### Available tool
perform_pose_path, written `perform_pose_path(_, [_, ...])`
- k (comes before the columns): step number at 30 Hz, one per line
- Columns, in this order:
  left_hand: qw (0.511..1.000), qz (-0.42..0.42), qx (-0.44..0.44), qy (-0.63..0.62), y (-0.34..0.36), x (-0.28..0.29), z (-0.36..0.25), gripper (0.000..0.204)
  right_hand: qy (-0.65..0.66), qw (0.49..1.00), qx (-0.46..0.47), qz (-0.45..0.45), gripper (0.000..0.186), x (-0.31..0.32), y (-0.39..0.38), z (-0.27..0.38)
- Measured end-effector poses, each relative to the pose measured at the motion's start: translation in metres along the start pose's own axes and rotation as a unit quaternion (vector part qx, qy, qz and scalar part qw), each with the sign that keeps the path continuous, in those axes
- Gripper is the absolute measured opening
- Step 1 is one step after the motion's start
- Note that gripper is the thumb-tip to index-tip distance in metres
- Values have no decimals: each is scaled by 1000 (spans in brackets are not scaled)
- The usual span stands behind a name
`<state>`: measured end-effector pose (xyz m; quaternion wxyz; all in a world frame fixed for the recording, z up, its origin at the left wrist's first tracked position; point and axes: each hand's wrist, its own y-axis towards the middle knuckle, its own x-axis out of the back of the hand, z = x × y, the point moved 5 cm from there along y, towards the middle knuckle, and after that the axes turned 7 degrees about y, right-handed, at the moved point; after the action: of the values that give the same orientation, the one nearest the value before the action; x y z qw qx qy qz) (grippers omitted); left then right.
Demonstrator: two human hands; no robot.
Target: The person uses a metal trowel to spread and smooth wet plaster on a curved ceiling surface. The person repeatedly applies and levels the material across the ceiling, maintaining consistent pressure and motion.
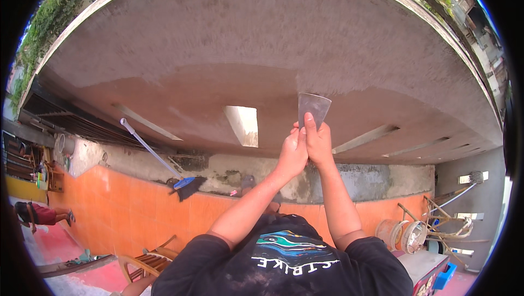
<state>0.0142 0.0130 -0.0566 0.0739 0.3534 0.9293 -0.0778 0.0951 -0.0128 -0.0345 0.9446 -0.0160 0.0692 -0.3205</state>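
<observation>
Both my hands are held out together in front of a broad grey-brown wall (pixel 180 91). They grip a putty knife with a wide, flat metal blade (pixel 313 105), which points up at the wall. My right hand (pixel 320 144) is closed round it, the thumb lying along the lower blade. My left hand (pixel 293 153) is closed too, pressed against the right hand at the handle. Fingers hide the handle. The blade's edge lies near the border between the paler upper wall and the browner lower part; whether it touches cannot be told.
Narrow openings (pixel 243 126) cut through the wall. A blue broom (pixel 188 182) with dark bristles leans at the left. Orange floor (pixel 125 203) runs below. At right stand buckets (pixel 413 235) and a wooden frame (pixel 436 208). A wooden chair (pixel 147 266) and another person (pixel 43 214) are left.
</observation>
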Motion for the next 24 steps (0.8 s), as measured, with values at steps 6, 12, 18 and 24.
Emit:
perform_pose_path(6, [999, 14, 33, 7, -1, 7, 5, 45, -5, 1000, -4, -5, 57, -6, 1, -6])
perform_pose_path(12, [998, -1, -9, 70, 3, 14, 12, 45, -4, 1000, -4, -17, 58, -3, 5, -21])
perform_pose_path(18, [995, 1, -41, 86, 10, 16, -7, 46, 12, 999, 14, -32, 56, -15, 6, -3])
perform_pose_path(24, [989, 28, -86, 117, 23, 15, -59, 47, 31, 994, 99, 17, 54, -25, 24, 68])
